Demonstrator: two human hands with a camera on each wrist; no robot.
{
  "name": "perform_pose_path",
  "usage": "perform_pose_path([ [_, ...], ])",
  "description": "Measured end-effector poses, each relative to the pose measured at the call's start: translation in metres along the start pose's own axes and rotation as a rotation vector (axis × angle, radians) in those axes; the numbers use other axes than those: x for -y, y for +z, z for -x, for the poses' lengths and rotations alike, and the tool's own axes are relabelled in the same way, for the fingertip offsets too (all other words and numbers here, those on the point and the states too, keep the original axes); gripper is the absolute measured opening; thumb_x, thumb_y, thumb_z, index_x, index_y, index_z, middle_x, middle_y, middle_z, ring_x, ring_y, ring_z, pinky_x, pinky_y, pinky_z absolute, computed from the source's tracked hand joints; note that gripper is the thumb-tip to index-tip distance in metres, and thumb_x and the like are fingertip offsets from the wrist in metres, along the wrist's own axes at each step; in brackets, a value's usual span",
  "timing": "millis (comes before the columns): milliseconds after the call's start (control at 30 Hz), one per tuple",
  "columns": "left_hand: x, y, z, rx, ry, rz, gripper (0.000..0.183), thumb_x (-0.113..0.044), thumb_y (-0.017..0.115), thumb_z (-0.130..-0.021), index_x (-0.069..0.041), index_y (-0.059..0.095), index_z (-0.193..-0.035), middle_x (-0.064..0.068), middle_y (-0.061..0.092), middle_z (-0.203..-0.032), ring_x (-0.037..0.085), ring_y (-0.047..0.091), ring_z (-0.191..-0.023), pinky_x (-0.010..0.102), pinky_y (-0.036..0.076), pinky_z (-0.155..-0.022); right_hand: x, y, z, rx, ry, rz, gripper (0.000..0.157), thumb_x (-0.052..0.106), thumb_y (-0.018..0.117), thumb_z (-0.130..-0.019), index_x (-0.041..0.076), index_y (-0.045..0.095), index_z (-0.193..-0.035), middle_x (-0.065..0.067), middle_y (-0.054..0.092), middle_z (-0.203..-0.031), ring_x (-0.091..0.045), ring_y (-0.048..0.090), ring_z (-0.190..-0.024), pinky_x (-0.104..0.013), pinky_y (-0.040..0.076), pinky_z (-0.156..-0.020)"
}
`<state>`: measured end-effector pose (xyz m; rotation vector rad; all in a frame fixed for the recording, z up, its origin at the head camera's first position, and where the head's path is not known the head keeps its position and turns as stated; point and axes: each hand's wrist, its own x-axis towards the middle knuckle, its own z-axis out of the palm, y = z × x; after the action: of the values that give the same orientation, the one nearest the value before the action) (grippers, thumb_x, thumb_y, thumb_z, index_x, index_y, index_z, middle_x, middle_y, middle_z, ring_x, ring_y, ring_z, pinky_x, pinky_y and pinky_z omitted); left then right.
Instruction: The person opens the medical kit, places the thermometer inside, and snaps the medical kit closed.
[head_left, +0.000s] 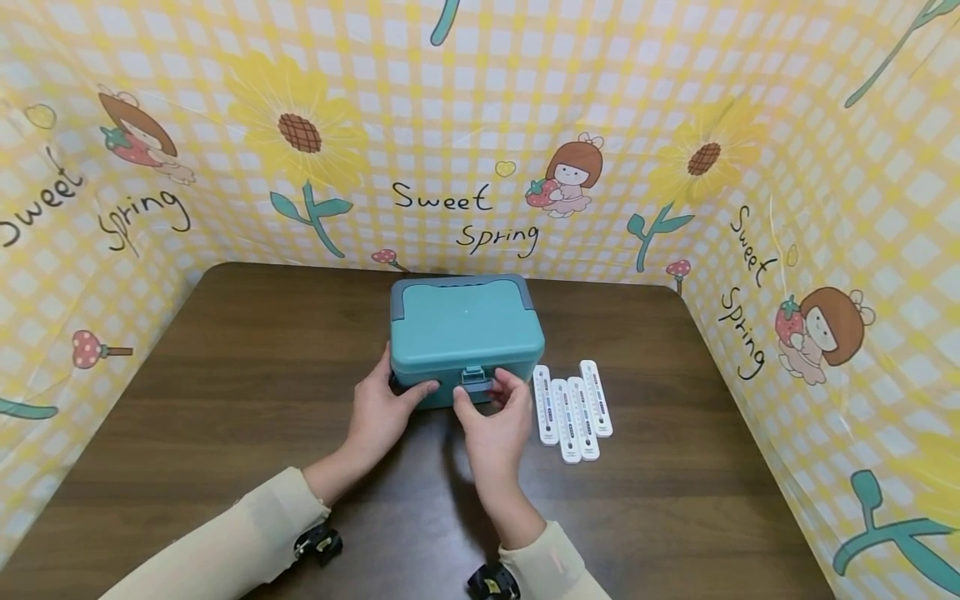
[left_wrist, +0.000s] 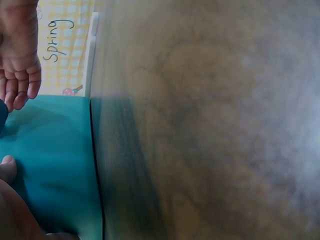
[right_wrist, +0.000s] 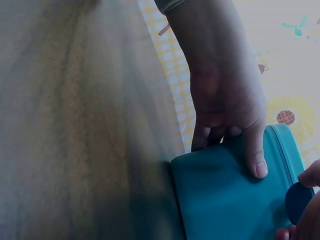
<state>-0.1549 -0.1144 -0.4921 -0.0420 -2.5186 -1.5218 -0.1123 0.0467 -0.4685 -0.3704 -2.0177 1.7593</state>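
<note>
A teal storage box with a closed lid and a blue-grey handle folded on top stands on the table. My left hand holds its left front corner, the thumb lying on the front face and the fingers round the left side; the right wrist view shows this left hand too. At the front latch, the thumb and fingers of my right hand pinch the latch's blue-grey tab. In the left wrist view the right hand appears beside the box front.
Several flat white sticks with small printed markings lie side by side just right of the box. The brown wooden table is walled at the back and sides by yellow checked cloth with flower prints.
</note>
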Motion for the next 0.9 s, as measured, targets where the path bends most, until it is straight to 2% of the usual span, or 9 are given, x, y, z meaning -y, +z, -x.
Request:
perform_pose_path([
  [200, 0.000, -0.002, -0.002, 0.015, 0.012, -0.002, 0.098, -0.040, 0.085, -0.085, -0.018, 0.029, -0.163, 0.007, 0.055, -0.151, 0.022, 0.054, -0.136, 0.050, 0.050, -0.108, -0.009, -0.003, 0.001, 0.025, -0.046, 0.031, 0.051, 0.018, 0.091, -0.077, 0.007, 0.065, -0.120, -0.009, 0.064, -0.112, -0.025, 0.062, -0.102, -0.051, 0.055, -0.094],
  [500, 0.003, -0.007, -0.007, 0.061, 0.040, -0.009, 0.094, -0.046, 0.083, -0.085, -0.024, 0.033, -0.161, 0.006, 0.056, -0.150, 0.024, 0.054, -0.137, 0.053, 0.049, -0.108, -0.017, -0.009, -0.003, 0.080, -0.109, 0.049, 0.050, 0.018, 0.092, -0.076, 0.005, 0.065, -0.115, -0.011, 0.065, -0.111, -0.027, 0.065, -0.103, -0.051, 0.056, -0.091],
  [767, 0.003, -0.009, -0.009, 0.074, 0.050, -0.021, 0.096, -0.046, 0.082, -0.086, -0.021, 0.031, -0.162, 0.008, 0.055, -0.151, 0.025, 0.055, -0.136, 0.052, 0.051, -0.106, -0.020, -0.012, -0.009, 0.133, -0.100, 0.103, 0.050, 0.016, 0.092, -0.075, 0.007, 0.064, -0.115, -0.010, 0.064, -0.112, -0.027, 0.064, -0.105, -0.053, 0.055, -0.093],
  [900, 0.003, -0.010, -0.010, 0.082, 0.043, -0.030, 0.097, -0.047, 0.082, -0.085, -0.019, 0.030, -0.162, 0.009, 0.054, -0.152, 0.026, 0.055, -0.136, 0.053, 0.051, -0.106, -0.021, -0.013, -0.011, 0.143, -0.135, 0.135, 0.050, 0.016, 0.093, -0.074, 0.006, 0.064, -0.113, -0.010, 0.064, -0.111, -0.029, 0.063, -0.103, -0.054, 0.054, -0.091],
])
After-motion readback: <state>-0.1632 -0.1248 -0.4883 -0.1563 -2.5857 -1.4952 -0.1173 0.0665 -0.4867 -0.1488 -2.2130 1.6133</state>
